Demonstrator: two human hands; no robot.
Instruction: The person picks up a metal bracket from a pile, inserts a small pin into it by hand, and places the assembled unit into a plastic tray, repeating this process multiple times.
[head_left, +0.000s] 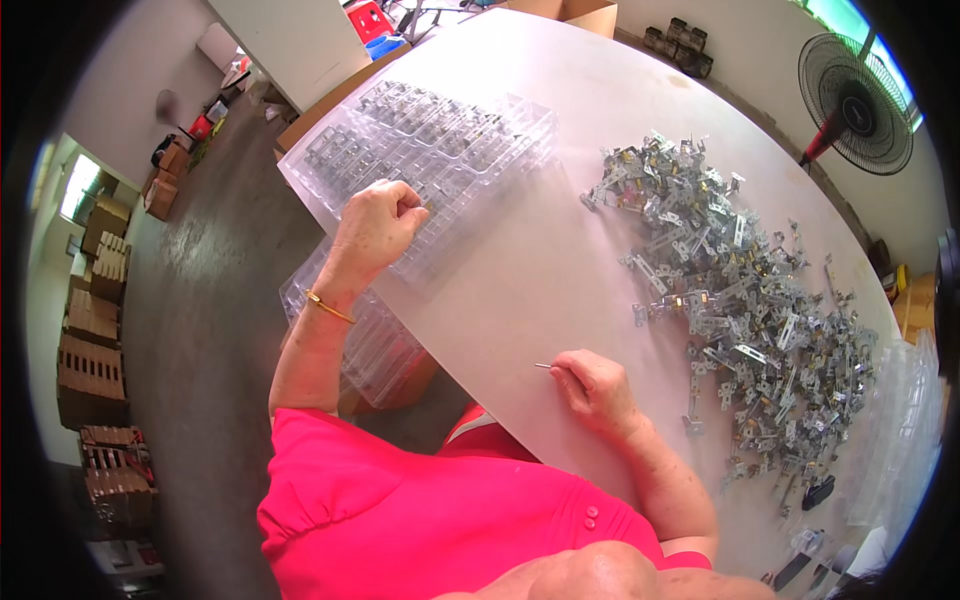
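Note:
My left hand [378,222], a gold bracelet [328,306] on its wrist, is over the near side of a clear plastic tray [455,235]. Its fingers are closed in a pinch, and whatever they hold is hidden. Rows of small metal parts [420,118] lie in the tray's compartments. Lower on the table, my right hand [598,392] grips a thin metal piece [543,365] between thumb and fingers, its tip pointing left. To the right of that hand spreads a large heap of loose metal brackets [740,310], silver with some brass-coloured bits.
The pale table [500,310] has a rounded far edge. More clear trays [375,350] sit below its left edge. A standing fan [855,105] is at the far right, clear plastic sheeting [900,430] at the right rim. Cardboard boxes [92,380] stack along the left wall.

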